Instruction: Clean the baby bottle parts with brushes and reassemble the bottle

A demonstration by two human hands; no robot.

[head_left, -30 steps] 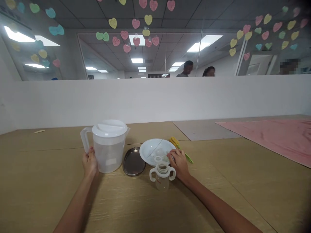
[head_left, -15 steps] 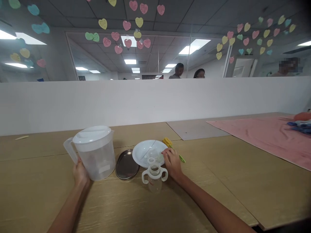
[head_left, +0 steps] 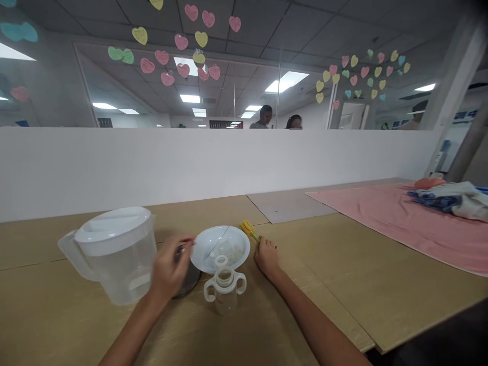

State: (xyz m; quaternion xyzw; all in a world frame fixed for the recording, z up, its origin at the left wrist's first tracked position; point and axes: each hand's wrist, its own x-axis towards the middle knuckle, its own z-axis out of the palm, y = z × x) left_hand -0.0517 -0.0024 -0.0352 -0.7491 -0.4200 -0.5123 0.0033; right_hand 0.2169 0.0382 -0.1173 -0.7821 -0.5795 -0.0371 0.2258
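My left hand point(head_left: 170, 269) hovers over the dark metal dish point(head_left: 190, 283) at the left rim of the white bowl point(head_left: 198, 260), thumb and fingers apart and a little blurred. It holds nothing I can see. My right hand point(head_left: 267, 258) rests on the table right of the bowl, its fingers closed on the green handle of a bottle brush with a yellow sponge head point(head_left: 247, 227). In front of the bowl a clear baby bottle point(head_left: 226, 297) stands upright and uncapped, with two white handles. Small clear and whitish parts lie in the bowl.
A large clear pitcher point(head_left: 124, 274) with a white lid stands at the left. On the right a pink cloth point(head_left: 366, 216) covers the table, with a pile of fabric point(head_left: 453, 198) on it. A white wall point(head_left: 229, 162) with glass above runs behind.
My left hand has let go of the pitcher and moved right to the bowl's left rim. My right hand has left the bowl and taken the brush handle. The view has turned right.
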